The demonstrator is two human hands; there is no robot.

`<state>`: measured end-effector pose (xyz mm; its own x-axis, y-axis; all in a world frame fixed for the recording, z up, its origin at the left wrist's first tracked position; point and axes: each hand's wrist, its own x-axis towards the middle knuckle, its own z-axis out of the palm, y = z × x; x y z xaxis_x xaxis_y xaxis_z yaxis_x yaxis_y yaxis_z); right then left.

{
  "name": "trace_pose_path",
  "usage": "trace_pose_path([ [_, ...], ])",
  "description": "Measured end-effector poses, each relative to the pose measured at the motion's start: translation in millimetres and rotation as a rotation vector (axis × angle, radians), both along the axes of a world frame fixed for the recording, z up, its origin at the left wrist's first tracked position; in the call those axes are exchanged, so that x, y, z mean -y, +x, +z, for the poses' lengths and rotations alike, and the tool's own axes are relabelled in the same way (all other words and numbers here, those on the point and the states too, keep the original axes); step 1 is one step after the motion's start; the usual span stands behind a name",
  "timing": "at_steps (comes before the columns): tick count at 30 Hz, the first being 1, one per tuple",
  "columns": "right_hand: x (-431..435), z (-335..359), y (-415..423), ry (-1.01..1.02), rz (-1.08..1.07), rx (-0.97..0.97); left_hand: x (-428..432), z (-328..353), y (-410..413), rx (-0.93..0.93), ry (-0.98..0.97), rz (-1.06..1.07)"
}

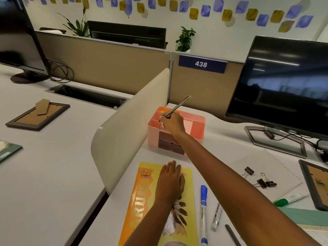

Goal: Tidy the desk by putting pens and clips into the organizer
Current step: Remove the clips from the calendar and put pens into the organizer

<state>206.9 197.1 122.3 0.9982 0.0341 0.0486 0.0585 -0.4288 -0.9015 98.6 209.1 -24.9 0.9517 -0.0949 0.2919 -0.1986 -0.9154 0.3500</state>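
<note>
Pink organizer (pixel 197 123) beside divider (pixel 134 125); right hand (pixel 173 124) pinches pencil (pixel 177 107) over it; left hand (pixel 170 181) flat on booklet (pixel 142 201); clips (pixel 266 182), markers (pixel 204 210) nearby.

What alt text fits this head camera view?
A person's right hand holds a grey pen over a pink organizer while the left hand rests flat on a yellow booklet. Nearby lie markers and binder clips.
</note>
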Motion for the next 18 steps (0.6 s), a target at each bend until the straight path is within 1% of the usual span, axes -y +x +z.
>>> trace_pose_path([
  [2, -2.0, -8.0, 3.2, -0.048, 0.008, -0.028, 0.1, -1.0, -0.1, 0.001, -0.005, -0.001],
  [5, -1.5, -12.9, 3.0, -0.051, 0.025, -0.061, -0.2, -1.9, 0.2, 0.0, -0.006, 0.0],
  [12, -3.7, -10.7, 4.7, -0.141, 0.089, -0.057, 0.1, -3.4, 0.5, -0.001, -0.003, 0.007],
  [18, -2.2, -12.2, 6.3, -0.141, 0.08, -0.014, 0.1, -1.2, -0.2, -0.01, 0.002, -0.001],
])
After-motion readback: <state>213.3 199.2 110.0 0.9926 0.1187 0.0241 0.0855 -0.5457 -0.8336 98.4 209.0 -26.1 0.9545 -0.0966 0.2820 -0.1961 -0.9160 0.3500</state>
